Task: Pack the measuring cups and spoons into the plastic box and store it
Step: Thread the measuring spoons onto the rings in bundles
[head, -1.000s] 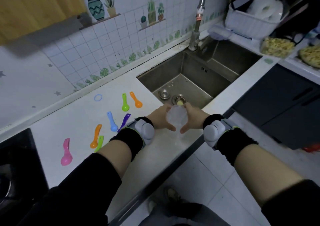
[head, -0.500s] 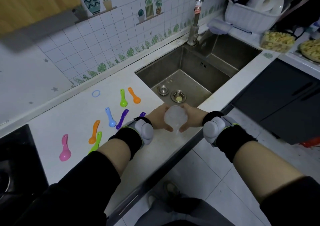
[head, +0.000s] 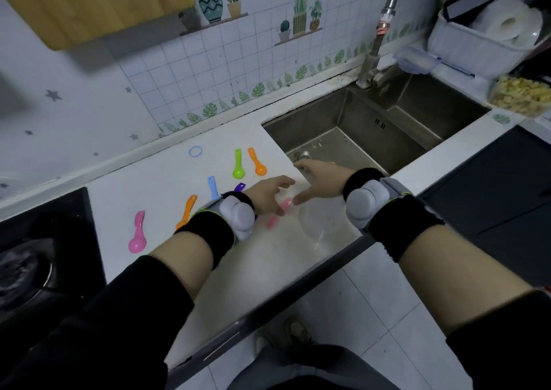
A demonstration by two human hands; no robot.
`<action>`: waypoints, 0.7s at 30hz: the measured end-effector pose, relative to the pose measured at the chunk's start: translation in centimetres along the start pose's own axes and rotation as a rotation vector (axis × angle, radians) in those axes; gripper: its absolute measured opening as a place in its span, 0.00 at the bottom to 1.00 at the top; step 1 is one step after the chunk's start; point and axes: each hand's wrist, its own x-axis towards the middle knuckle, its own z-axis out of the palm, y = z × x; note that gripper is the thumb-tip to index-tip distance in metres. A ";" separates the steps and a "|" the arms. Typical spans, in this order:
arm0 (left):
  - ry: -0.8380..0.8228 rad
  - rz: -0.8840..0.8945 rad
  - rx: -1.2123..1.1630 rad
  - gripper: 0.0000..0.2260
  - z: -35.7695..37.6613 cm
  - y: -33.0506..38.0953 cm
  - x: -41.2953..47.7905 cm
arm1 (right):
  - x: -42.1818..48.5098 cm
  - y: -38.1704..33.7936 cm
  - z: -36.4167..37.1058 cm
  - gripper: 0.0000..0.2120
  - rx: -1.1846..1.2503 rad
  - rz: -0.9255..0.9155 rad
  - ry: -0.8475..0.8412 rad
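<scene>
The clear plastic box (head: pixel 322 228) was only a faint, blurred shape on the white counter (head: pixel 268 270) near its front edge, just beside the sink (head: pixel 402 127). Two pink pieces (head: pixel 286 203) showed at its left side, and I could not tell whether they lay inside it. At the far right a white basket (head: pixel 465 46) held paper rolls (head: pixel 507 22), and a tub (head: pixel 518 94) held yellowish food. Loose on the counter to the left lay a pink spoon (head: pixel 137 234), an orange spoon (head: pixel 186 210), a blue spoon (head: pixel 212 186), a purple spoon (head: pixel 240 186), a green spoon (head: pixel 238 164), a second orange spoon (head: pixel 257 163) and a blue ring (head: pixel 195 151), with the stove (head: pixel 29 255) beyond them. The left hand (head: pixel 268 195) was spread wide, its fingertips by the pink pieces, gripping nothing. The right hand (head: pixel 319 180) was spread too, above the box.
</scene>
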 end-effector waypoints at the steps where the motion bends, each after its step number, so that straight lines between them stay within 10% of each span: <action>1: 0.026 -0.003 -0.030 0.30 -0.6 -0.6 -0.5 | 0.5 -0.8 0.1 0.42 0.006 -0.011 0.016; 21: 0.469 -0.345 -0.304 0.06 1.1 -13.8 -8.4 | 6.8 -10.3 12.4 0.09 0.183 -0.118 0.152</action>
